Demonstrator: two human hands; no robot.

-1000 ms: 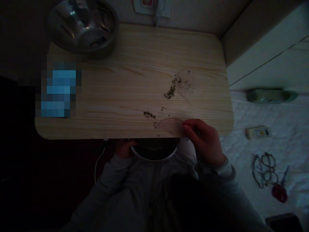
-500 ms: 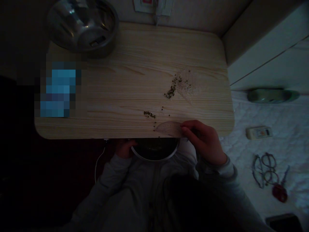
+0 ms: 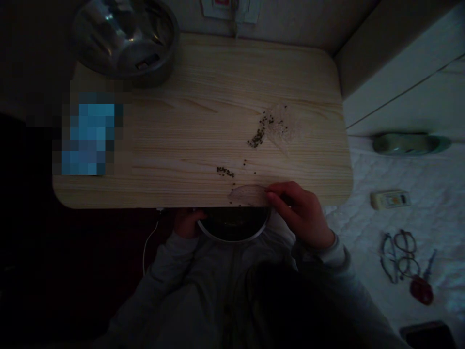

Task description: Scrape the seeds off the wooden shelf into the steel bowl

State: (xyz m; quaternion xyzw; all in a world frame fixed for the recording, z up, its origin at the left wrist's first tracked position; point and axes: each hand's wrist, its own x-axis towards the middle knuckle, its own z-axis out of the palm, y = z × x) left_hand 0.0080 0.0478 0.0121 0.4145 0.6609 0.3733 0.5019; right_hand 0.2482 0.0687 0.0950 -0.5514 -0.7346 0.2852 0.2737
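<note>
My right hand (image 3: 300, 208) pinches a thin, see-through curved piece (image 3: 249, 195), which looks like plastic and lies along the front edge of the wooden table (image 3: 174, 131). Beside its left end are a few small dark beads or seeds (image 3: 230, 202). Just under the table edge, my left hand (image 3: 188, 223) grips the rim of a dark bowl (image 3: 234, 225) against my lap; the table covers part of the bowl. A short row of dark grains (image 3: 225, 171) lies farther in. A larger scatter (image 3: 258, 137) touches a clear plastic sheet or bag (image 3: 285, 128).
A big metal bowl (image 3: 127, 43) stands at the back left, with a blurred-out blue screen (image 3: 89, 138) in front. To the right, a white quilted cover holds a green bottle-like object (image 3: 410, 144), a pale remote (image 3: 390, 199), cords (image 3: 403, 252) and a dark flat object (image 3: 428, 334).
My right hand has slid slightly left with the clear piece along the table edge. One dark grain by its tip has shifted toward the edge. My left hand stays on the bowl.
</note>
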